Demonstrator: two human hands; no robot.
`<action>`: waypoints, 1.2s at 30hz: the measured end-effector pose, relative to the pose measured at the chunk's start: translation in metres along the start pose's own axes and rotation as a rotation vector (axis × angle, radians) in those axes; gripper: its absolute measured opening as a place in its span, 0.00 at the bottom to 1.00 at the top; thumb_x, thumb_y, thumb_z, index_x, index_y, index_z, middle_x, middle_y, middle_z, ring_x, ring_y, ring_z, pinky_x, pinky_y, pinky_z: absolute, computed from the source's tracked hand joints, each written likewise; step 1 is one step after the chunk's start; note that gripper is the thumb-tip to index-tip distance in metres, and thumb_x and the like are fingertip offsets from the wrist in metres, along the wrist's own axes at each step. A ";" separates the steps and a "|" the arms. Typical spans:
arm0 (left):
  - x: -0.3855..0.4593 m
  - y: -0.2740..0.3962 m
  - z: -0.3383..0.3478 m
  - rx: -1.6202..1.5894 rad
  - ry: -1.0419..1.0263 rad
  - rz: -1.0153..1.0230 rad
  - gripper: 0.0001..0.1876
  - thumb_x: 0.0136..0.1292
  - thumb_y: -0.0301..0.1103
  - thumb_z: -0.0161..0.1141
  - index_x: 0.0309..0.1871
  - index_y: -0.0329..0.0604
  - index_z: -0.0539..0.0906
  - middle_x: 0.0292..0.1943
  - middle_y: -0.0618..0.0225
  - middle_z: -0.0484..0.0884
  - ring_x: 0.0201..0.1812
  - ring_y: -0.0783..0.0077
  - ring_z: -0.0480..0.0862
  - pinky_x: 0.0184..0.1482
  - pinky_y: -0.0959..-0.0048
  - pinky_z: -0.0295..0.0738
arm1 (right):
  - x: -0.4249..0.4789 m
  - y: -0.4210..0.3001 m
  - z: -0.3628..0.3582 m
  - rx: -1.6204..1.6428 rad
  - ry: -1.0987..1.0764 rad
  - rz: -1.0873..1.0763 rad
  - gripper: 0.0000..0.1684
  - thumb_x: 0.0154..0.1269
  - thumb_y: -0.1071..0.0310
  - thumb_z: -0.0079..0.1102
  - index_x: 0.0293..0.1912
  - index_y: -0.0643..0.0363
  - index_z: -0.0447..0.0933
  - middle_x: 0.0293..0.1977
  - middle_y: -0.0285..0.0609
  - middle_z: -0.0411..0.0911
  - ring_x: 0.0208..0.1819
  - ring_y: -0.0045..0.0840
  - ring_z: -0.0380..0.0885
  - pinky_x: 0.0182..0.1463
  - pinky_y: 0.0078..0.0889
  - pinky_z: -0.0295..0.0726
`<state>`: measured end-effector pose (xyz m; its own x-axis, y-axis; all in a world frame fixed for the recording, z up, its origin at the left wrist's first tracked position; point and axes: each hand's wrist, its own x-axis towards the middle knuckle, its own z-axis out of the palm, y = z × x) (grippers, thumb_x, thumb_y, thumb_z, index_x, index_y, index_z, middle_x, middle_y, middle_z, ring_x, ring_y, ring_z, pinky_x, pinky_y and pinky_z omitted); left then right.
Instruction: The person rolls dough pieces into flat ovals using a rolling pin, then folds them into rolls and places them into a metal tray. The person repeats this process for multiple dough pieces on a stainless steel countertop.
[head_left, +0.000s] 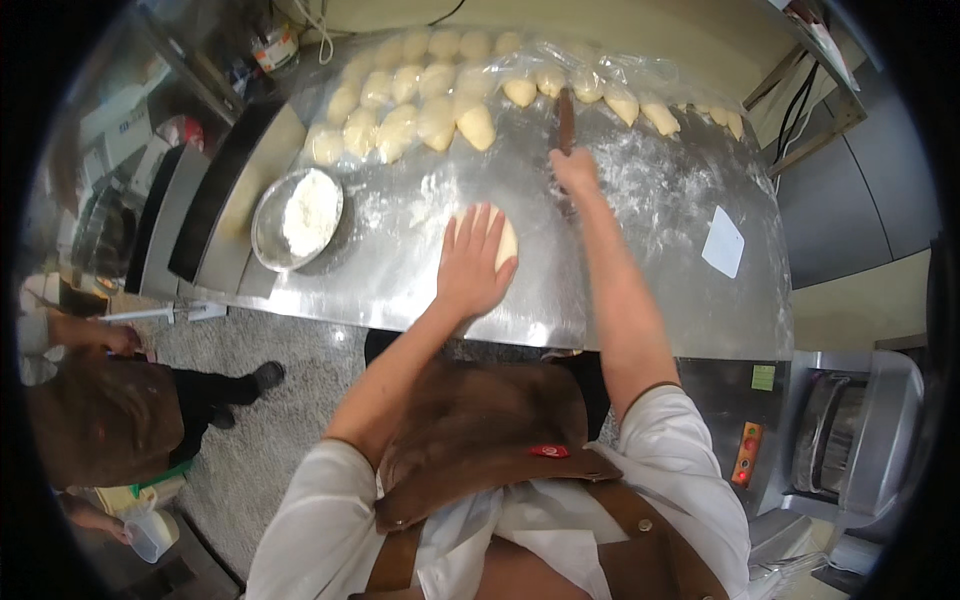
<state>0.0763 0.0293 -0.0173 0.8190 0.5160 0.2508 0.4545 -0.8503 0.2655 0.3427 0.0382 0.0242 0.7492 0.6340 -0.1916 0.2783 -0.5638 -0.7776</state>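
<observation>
My left hand (474, 262) lies flat on a round of dough (508, 244), its palm down and fingers stretched out. Part of the dough shows past the fingertips and beside the thumb; the rest is hidden beneath the hand. Farther out, my right hand (576, 171) grips a slim brown rolling pin (566, 120) by its near end. The pin's far tip reaches one of the dough pieces (550, 82) at the edge of a clear plastic sheet (480, 75). Under that sheet sit several rows of pale dough pieces (397, 131).
Left on the floured steel table (390, 292) stands a metal bowl of flour (296, 219). A white dough scraper (724, 241) lies at the right. Beyond the table's right end is a machine with control buttons (747, 454). Another person (105, 412) stands at far left, holding a clear jug (154, 534).
</observation>
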 end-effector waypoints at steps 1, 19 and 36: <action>-0.003 -0.002 0.002 0.024 0.019 -0.003 0.40 0.74 0.54 0.50 0.82 0.41 0.57 0.82 0.47 0.52 0.83 0.46 0.49 0.82 0.45 0.37 | -0.011 0.001 -0.011 -0.030 -0.031 -0.042 0.31 0.64 0.55 0.63 0.55 0.73 0.74 0.44 0.65 0.84 0.49 0.52 0.85 0.53 0.46 0.81; -0.014 -0.054 -0.033 0.023 0.139 -0.100 0.32 0.75 0.37 0.52 0.79 0.37 0.63 0.79 0.49 0.62 0.79 0.47 0.60 0.80 0.48 0.49 | -0.160 0.049 0.042 -0.615 0.175 -0.697 0.35 0.71 0.54 0.62 0.69 0.64 0.70 0.68 0.56 0.72 0.70 0.47 0.70 0.74 0.51 0.65; 0.045 -0.070 -0.014 0.000 0.195 -0.116 0.37 0.73 0.45 0.54 0.78 0.31 0.61 0.79 0.43 0.60 0.80 0.45 0.58 0.80 0.50 0.49 | -0.102 0.047 0.050 -0.536 0.383 -0.671 0.38 0.74 0.51 0.57 0.70 0.71 0.67 0.71 0.63 0.66 0.75 0.52 0.62 0.78 0.55 0.58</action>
<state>0.0763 0.1137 -0.0122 0.6780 0.6203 0.3943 0.5414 -0.7843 0.3029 0.2489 -0.0261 -0.0227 0.4520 0.7513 0.4809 0.8919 -0.3723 -0.2566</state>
